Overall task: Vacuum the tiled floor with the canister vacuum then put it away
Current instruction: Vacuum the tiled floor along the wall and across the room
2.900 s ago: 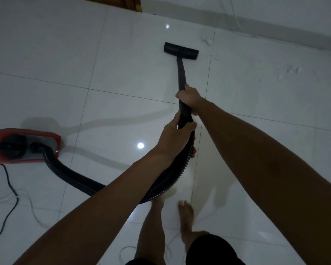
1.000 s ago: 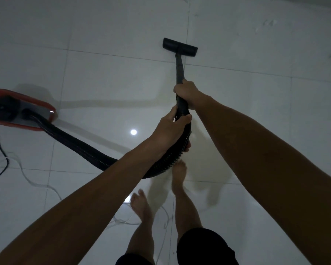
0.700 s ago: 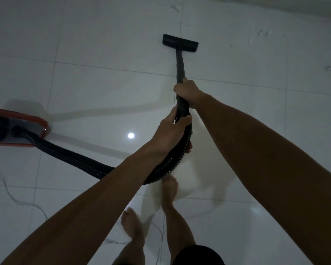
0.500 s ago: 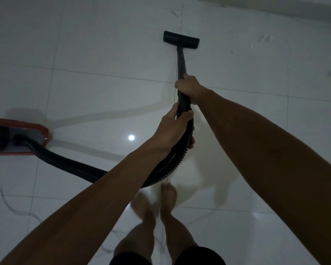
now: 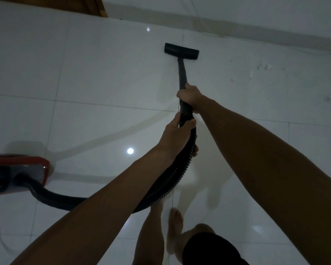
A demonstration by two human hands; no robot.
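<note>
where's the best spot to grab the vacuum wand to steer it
Take the wand at its thick upper end, where it meets the ribbed hose, coming from above and behind. The tube slopes up from the floor head toward the person, so that end is nearest. The right hand wraps it there, with the left hand just behind on the hose cuff; that grip looks sound.

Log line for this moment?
vacuuming | right hand grips wand | left hand grips hose | nozzle on floor
</note>
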